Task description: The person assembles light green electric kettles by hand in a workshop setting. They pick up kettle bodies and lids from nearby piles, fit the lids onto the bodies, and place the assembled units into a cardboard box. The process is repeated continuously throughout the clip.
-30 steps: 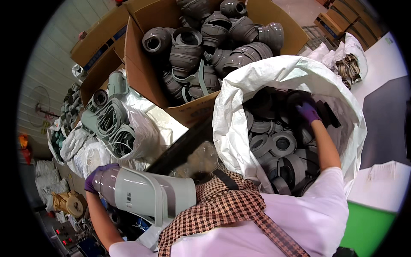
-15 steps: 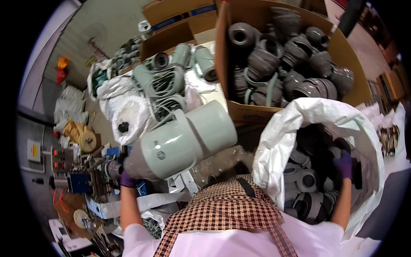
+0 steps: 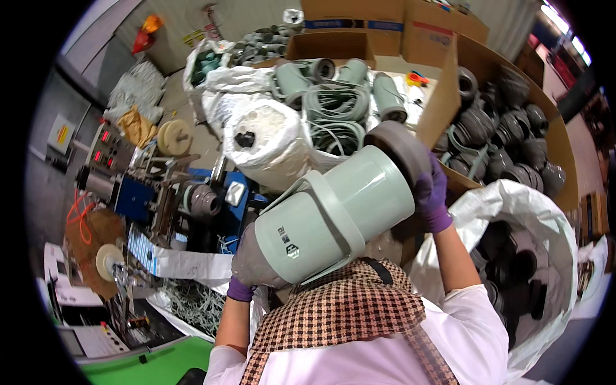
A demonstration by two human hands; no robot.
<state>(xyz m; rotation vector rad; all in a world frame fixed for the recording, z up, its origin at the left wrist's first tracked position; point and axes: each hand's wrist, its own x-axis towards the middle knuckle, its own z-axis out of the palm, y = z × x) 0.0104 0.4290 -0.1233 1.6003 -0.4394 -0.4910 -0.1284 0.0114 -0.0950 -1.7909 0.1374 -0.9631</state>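
Note:
A pale green thermos jug shell (image 3: pixel 337 208), with a strap-like green handle and a grey shoulder, lies tilted across my front. My left hand (image 3: pixel 240 289), in a purple glove, supports it at the grey shoulder; most of its fingers are hidden beneath. My purple-gloved right hand (image 3: pixel 434 196) grips a round dark grey cap (image 3: pixel 401 151) at the shell's upper right end. The cap sits right against that end, tilted; whether it is seated on the rim I cannot tell.
At the right stands a white sack (image 3: pixel 545 212) of dark grey parts. Behind it is a cardboard box (image 3: pixel 443 96) of grey shoulder pieces. Green shells and coiled handles (image 3: pixel 337 106) lie at the back. A machine (image 3: pixel 138 199) stands at the left, above a bag of green scraps (image 3: pixel 186 308).
My right hand has come out of the white sack with the grey cap and brought it to the shell's end. The view has turned rightward; my left hand still supports the shell.

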